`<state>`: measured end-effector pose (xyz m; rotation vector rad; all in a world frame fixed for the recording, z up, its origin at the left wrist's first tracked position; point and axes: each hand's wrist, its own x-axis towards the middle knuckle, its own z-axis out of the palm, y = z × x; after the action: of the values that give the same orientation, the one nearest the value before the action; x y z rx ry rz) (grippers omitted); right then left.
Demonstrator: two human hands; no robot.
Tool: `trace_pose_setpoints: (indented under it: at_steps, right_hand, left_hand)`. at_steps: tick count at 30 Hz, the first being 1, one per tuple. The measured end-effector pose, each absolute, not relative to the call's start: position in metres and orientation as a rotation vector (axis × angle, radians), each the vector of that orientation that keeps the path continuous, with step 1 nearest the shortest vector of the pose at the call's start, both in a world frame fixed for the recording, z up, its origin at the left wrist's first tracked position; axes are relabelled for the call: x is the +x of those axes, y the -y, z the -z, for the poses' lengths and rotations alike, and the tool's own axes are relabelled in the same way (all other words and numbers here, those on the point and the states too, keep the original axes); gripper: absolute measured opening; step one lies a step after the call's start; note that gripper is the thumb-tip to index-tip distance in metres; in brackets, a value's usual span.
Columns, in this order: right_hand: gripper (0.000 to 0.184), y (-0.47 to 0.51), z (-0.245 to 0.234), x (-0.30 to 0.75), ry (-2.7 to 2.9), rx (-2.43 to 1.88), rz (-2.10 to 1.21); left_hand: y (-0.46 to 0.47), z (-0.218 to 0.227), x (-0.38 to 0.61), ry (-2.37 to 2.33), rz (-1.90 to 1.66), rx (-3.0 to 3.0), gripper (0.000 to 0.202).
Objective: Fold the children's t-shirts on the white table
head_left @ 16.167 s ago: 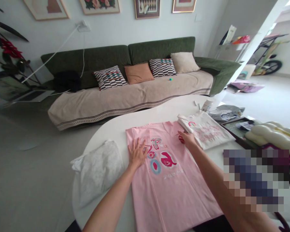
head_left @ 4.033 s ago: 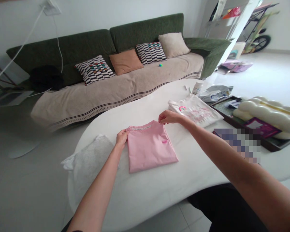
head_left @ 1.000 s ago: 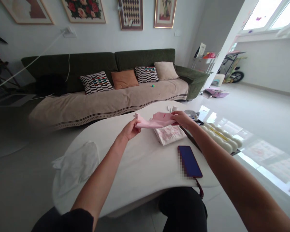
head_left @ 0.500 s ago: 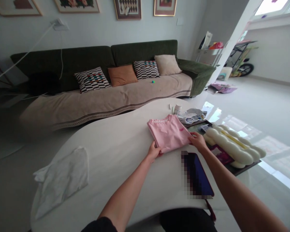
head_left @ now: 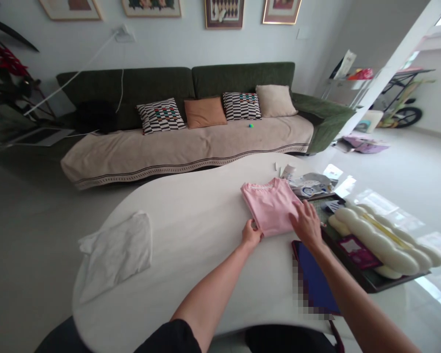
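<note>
A pink T-shirt (head_left: pixel 272 206), folded into a neat rectangle, lies on the white table (head_left: pixel 191 245) with its neckline toward the sofa. My left hand (head_left: pixel 251 234) pinches the shirt's near left corner between thumb and fingers. Over the right edge of the shirt, my right hand (head_left: pixel 307 223) is spread with its fingers apart, palm down, touching or just above the cloth. Part of the shirt's right side is hidden under that hand. At the table's left end lies a white garment (head_left: pixel 121 250), laid out loosely.
A phone or tablet (head_left: pixel 316 279), partly blurred out, lies by my right forearm. On the right, a dark tray (head_left: pixel 375 287) holds a puffy cream object (head_left: pixel 385 240). A crumpled plastic package (head_left: pixel 312 185) and a small white bottle (head_left: pixel 288 171) stand beyond. The sofa (head_left: pixel 206 142) runs behind.
My right hand has let go of the shirt's near right corner and opened over its right side. My left hand stays at the left corner. The view has swung left.
</note>
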<state>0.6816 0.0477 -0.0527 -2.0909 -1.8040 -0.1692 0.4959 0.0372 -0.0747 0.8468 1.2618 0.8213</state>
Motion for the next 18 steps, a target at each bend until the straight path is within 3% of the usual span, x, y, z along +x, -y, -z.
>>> trace_pose_setpoints:
  at_steps: [4,7,11,14,18]
  right_hand:
    - [0.056,-0.047,0.064,0.652,2.178,-2.104,-0.010]
    - [0.061,-0.051,0.067,0.651,2.215,-2.162,-0.089]
    - [0.062,-0.043,0.062,0.645,2.206,-2.037,0.057]
    - [0.058,-0.009,0.060,0.612,2.133,-1.896,0.041]
    - [0.047,0.056,0.064,0.535,2.165,-1.643,-0.192]
  left_hand:
    - [-0.014,0.077,0.453,-1.268,-0.783,0.931,0.056]
    - [0.014,0.074,0.369,-1.344,-0.804,1.194,0.047]
    - [0.068,0.059,0.215,-1.884,-0.817,1.690,0.036]
    - [0.101,0.052,0.125,-2.327,-0.509,1.841,0.045]
    - [0.120,0.055,0.098,-2.454,-0.176,1.897,0.053]
